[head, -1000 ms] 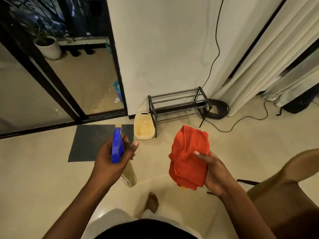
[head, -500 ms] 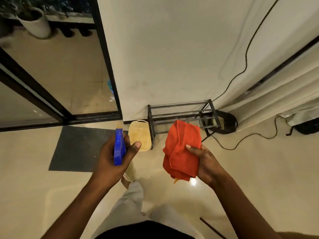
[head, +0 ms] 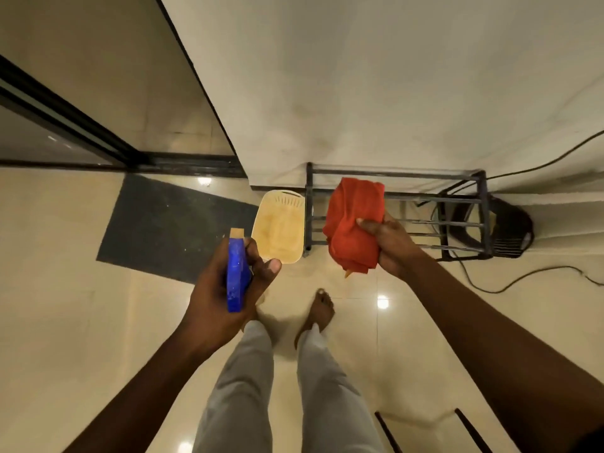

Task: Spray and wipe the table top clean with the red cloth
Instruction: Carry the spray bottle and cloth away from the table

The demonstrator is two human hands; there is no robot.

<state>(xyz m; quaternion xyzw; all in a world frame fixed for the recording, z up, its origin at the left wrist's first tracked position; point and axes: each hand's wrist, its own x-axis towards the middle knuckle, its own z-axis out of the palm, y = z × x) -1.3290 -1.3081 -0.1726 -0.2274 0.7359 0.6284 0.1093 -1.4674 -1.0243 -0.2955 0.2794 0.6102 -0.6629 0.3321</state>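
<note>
Red cloth (head: 354, 225) sits bunched in the right hand (head: 390, 246), fingers (head: 367, 223) clenched around its folds, held at chest level above the floor (head: 81, 322). Left hand (head: 225, 289) grips the blue spray bottle (head: 236, 276), fingers wrapped round the head, nozzle pointing forward. Change since a second ago: view has tipped down and moved closer to the wall (head: 359, 76); the brown surface edge seen at lower right earlier is gone from frame, feet and legs now show below. Metal rack (head: 395, 210) and beige basket (head: 279, 230) lie ahead, just beside each other. No table top in view, so no spraying or wiping looks started. Judgement: person is walking with both tools ready, must reach or turn to the surface first.
</note>
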